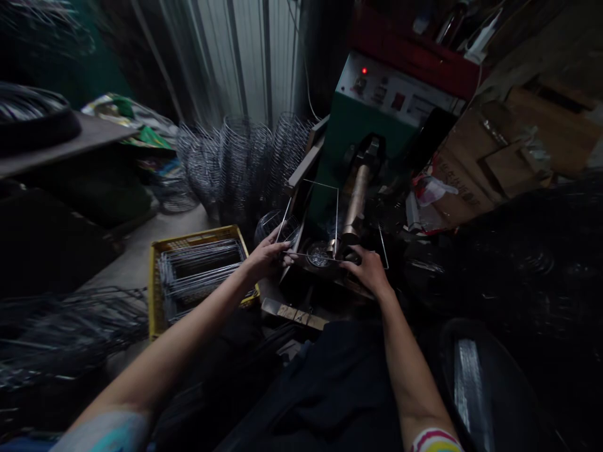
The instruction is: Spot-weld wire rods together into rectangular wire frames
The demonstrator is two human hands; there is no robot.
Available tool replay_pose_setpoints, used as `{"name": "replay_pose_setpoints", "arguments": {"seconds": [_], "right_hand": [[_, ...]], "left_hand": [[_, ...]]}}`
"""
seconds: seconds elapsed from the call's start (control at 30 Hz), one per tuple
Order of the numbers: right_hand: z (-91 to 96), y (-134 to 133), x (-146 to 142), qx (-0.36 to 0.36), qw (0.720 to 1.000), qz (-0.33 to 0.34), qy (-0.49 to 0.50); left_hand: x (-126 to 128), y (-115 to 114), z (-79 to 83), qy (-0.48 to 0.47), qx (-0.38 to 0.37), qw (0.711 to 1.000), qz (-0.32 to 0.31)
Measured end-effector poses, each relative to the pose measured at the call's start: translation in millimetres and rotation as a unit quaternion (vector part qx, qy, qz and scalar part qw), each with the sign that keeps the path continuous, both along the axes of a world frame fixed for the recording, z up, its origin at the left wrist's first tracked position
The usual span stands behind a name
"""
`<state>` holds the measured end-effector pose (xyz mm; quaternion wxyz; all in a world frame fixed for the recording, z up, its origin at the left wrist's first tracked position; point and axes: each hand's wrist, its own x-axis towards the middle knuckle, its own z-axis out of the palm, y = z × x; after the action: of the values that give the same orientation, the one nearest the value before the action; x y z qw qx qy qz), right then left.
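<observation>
A thin rectangular wire frame (338, 216) is held up in front of a spot-welding machine (325, 150). My left hand (268, 256) pinches its lower left corner between thumb and fingers. At the lower right end, my right hand (369, 270) is closed with the fingertips on the wire, close under the copper-coloured electrode arm (357, 201). Between my hands, behind the lower wire, sits a small round dish (319, 254) with bright bits of metal. Another thin wire (383, 245) shows just beyond my right hand.
To the left stands a yellow crate (198, 236) holding many wire frames (202, 270). Tall stacks of round wire baskets (235, 157) line the wall. A red lamp (364, 71) glows on the machine's panel. Cardboard boxes (464, 188) lie on the right.
</observation>
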<state>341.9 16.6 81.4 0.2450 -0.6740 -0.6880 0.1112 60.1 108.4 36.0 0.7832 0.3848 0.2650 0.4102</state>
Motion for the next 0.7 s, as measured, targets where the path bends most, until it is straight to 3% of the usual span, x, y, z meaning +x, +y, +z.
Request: {"name": "replay_pose_setpoints", "arguments": {"seconds": [0.33,0.43,0.5,0.57,0.63,0.7], "right_hand": [[-5.2,1,0,0.012,1.0,0.009,0.009],[-9.0,-6,3,0.052,0.998,0.004,-0.026],[-14.1,-13,13,0.114,0.992,-0.041,-0.048],[-21.5,-18,29,0.16,0.978,-0.129,-0.034],[-29.4,-21,46,0.139,0.967,-0.205,0.052],[-34.8,-21,59,0.075,0.953,-0.231,0.181]], "left_hand": [[-1,0,5.7,0.019,0.02,1.0,0.0],[-3,1,1.4,0.043,0.015,0.999,-0.001],[-4,3,-2.5,0.056,0.013,0.998,0.0],[-3,6,-5.0,0.056,0.017,0.998,0.003],[-2,7,-4.1,0.051,0.023,0.998,0.003],[-4,4,0.2,0.046,0.037,0.998,-0.001]]}}
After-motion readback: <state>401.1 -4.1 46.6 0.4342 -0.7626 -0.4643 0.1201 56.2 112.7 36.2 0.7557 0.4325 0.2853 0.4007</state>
